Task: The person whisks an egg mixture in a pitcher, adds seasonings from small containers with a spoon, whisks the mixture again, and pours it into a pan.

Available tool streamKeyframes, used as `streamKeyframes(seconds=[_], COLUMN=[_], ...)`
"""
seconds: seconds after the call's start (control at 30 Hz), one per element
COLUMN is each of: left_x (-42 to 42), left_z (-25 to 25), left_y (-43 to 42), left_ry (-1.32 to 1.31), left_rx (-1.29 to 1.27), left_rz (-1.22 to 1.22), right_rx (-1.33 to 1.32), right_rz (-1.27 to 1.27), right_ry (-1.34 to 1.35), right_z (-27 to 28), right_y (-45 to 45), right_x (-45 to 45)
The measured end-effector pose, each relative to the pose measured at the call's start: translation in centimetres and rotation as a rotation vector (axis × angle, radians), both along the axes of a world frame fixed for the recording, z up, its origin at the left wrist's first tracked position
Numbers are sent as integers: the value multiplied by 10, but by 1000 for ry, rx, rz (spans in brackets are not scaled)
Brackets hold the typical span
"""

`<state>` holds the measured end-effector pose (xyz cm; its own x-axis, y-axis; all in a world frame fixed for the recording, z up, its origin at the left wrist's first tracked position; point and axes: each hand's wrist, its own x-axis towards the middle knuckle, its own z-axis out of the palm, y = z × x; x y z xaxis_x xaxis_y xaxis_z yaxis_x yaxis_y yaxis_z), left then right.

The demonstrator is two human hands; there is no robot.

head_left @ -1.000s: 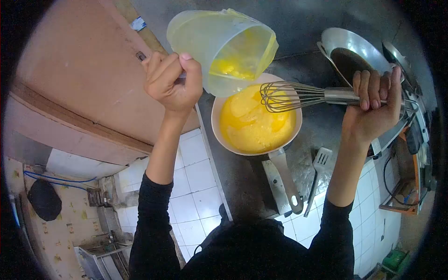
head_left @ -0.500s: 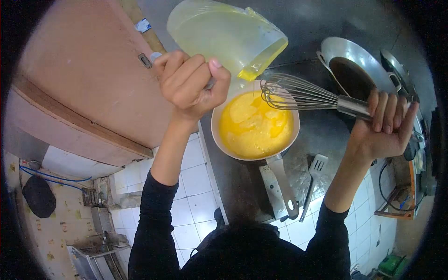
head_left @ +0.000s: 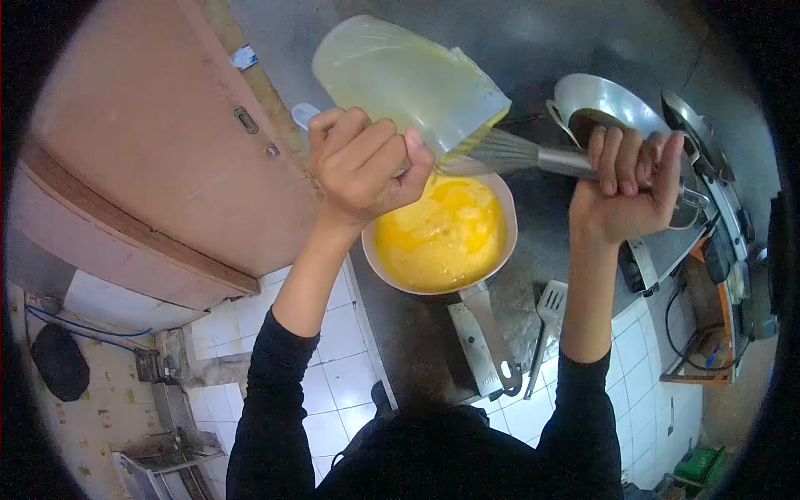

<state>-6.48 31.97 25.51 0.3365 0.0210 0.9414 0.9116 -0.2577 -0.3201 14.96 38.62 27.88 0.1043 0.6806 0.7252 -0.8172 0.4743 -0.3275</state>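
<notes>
My left hand (head_left: 367, 167) is closed around the handle of a translucent plastic pitcher (head_left: 400, 79), tipped on its side above the pan with yellow residue along its rim. My right hand (head_left: 621, 187) grips a wire whisk (head_left: 562, 160) by its metal handle. The whisk's wires lie at the pitcher's mouth; their tips are hidden behind its rim. Below stands a light-coloured saucepan (head_left: 512, 221) holding frothy yellow liquid (head_left: 437, 237), which looks like beaten egg. Its handle points towards me.
A slotted spatula (head_left: 550, 304) lies right of the saucepan's handle. At the back right sits a metal wok (head_left: 596, 92), with another pan (head_left: 696, 125) beside it. A pinkish door panel (head_left: 158, 125) borders the dark counter on the left.
The whisk has moved left from over the saucepan to the pitcher's mouth, my right hand with it. The pitcher stays tipped, and my left hand is slightly lower and further right.
</notes>
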Motion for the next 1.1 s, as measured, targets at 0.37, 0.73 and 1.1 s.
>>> streamKeyframes(seconds=[0.37, 0.73, 1.1], left_x=[15, 12, -27], left_z=[5, 3, -48], left_y=[-4, -5, -26], left_ry=[40, 177, -376], left_rx=[-14, -53, -81], left_rz=[27, 61, 226], right_rx=[33, -133, -276], right_rz=[-96, 12, -75], right_ry=[196, 50, -20], right_z=[15, -21, -44], right_y=[10, 0, -10], right_x=[-11, 2, 4])
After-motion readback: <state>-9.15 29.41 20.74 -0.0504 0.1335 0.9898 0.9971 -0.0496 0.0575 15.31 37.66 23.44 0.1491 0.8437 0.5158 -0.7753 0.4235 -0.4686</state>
